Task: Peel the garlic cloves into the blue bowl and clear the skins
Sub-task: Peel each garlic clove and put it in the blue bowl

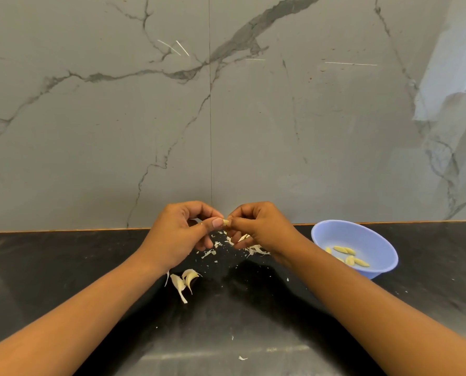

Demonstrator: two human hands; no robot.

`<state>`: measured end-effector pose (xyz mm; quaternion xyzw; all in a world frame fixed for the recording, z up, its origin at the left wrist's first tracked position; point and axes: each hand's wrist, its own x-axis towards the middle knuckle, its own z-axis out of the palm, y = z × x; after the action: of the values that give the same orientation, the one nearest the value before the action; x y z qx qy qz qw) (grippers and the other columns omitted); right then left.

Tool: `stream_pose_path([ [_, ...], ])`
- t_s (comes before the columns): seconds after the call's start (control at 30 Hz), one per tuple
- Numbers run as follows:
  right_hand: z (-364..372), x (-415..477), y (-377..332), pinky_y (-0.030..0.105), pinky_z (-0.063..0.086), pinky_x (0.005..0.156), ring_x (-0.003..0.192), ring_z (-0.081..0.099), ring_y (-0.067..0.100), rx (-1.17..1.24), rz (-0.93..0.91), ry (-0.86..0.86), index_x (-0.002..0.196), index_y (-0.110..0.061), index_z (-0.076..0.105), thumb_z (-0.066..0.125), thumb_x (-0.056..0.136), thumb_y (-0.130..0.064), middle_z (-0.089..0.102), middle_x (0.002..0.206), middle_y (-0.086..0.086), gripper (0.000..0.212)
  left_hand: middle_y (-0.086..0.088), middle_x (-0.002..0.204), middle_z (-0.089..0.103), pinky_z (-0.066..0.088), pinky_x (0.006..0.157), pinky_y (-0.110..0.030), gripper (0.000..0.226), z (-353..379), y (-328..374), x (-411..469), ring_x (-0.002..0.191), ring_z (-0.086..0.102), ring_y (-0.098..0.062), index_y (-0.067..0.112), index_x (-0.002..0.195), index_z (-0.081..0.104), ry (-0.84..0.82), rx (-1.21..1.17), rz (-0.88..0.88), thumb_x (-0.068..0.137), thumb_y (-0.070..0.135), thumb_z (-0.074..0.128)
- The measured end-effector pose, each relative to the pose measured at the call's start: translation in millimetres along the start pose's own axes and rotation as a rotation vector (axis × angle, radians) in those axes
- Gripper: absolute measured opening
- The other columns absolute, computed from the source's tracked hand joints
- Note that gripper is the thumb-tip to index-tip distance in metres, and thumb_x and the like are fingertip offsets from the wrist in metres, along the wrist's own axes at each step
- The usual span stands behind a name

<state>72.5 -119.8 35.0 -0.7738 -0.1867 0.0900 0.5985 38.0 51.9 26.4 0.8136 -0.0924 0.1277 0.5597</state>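
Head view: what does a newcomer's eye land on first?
Centre frame, the left hand and right hand meet above the black counter, both pinching one garlic clove between them. To the right, by the marble wall, the blue bowl holds several peeled cloves. Papery skins litter the counter under the hands, with unpeeled cloves nearer the left wrist.

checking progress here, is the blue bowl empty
No, several peeled garlic cloves lie on the bottom of the blue bowl.
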Motion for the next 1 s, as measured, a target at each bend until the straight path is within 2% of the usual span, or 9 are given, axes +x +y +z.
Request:
stream_pose_path([
  [0.13,-7,4,2,0.022,0.056,0.057,0.058,0.061,0.009,-0.144,0.006,0.033,0.084,-0.004,0.069,0.064,0.089,-0.008,0.066,0.068,0.004,0.008,-0.002,0.072,0.071,0.051,0.046,-0.023,0.006,1,0,0,0.048,0.059,-0.01,0.012,0.086,0.072,0.041,-0.177,-0.1,0.085,0.015,0.067],
  [0.27,-14,6,1,0.019,0.053,0.053,0.061,0.062,0.007,-0.234,0.058,0.012,0.085,-0.009,0.069,0.058,0.092,-0.01,0.068,0.073,0.001,0.013,0.0,0.072,0.071,0.048,0.043,-0.021,0.01,-1,0,2,0.047,0.058,-0.01,0.009,0.09,0.072,0.068,-0.236,-0.2,0.087,0.017,0.065],
  [0.4,-26,7,0,0.017,0.052,0.05,0.063,0.063,0.005,-0.518,0.041,0.002,0.091,-0.013,0.072,0.058,0.095,-0.02,0.069,0.078,-0.002,0.016,0.0,0.072,0.071,0.047,0.042,-0.019,0.011,0,0,1,0.048,0.059,-0.009,0.008,0.089,0.071,0.041,-0.234,-0.23,0.088,0.016,0.064],
  [0.5,-32,8,1,0.019,0.052,0.052,0.057,0.061,0.003,-0.589,0.002,0.075,0.078,-0.018,0.071,0.067,0.089,-0.027,0.068,0.07,-0.004,0.015,0.0,0.073,0.071,0.047,0.042,-0.019,0.011,0,0,1,0.049,0.059,-0.009,0.008,0.09,0.071,0.024,-0.235,-0.237,0.089,0.016,0.063],
  [0.57,-34,10,2,0.023,0.054,0.06,0.059,0.061,0.005,-0.616,-0.013,0.112,0.07,-0.019,0.067,0.071,0.084,-0.029,0.068,0.069,-0.002,0.018,0.0,0.073,0.07,0.046,0.042,-0.019,0.011,0,-1,1,0.049,0.059,-0.009,0.009,0.091,0.071,0.02,-0.232,-0.236,0.089,0.016,0.063],
  [0.7,-36,10,6,0.026,0.053,0.069,0.064,0.058,0.007,-0.628,-0.065,0.17,0.068,-0.024,0.059,0.076,0.08,-0.024,0.063,0.07,-0.006,0.021,0.0,0.074,0.07,0.047,0.043,-0.02,0.007,-1,-1,1,0.05,0.06,-0.011,0.012,0.088,0.071,0.041,-0.144,-0.182,0.088,0.017,0.066],
  [0.8,-32,8,3,0.022,0.054,0.061,0.066,0.063,0.007,-0.494,-0.133,0.158,0.08,-0.024,0.062,0.07,0.085,-0.018,0.065,0.08,-0.005,0.012,-0.001,0.077,0.07,0.049,0.047,-0.021,0.006,-1,-1,0,0.05,0.062,-0.011,0.017,0.086,0.071,0.083,0.052,-0.083,0.086,0.022,0.069],
  [0.87,-24,6,0,0.02,0.053,0.053,0.07,0.068,0.01,-0.333,-0.165,0.09,0.088,-0.021,0.066,0.067,0.088,-0.022,0.069,0.086,0.0,0.002,-0.002,0.076,0.071,0.053,0.051,-0.025,0.007,-1,-1,0,0.051,0.064,-0.011,0.021,0.083,0.07,0.109,0.167,-0.027,0.085,0.028,0.07],
  [1.0,-10,2,-2,0.022,0.055,0.055,0.072,0.07,0.011,-0.293,-0.19,0.036,0.092,-0.017,0.071,0.07,0.083,-0.033,0.072,0.082,0.003,0.019,0.001,0.07,0.071,0.057,0.063,-0.039,0.008,-1,-1,-2,0.052,0.065,-0.01,0.03,0.079,0.068,0.142,0.286,0.035,0.083,0.036,0.071],
])
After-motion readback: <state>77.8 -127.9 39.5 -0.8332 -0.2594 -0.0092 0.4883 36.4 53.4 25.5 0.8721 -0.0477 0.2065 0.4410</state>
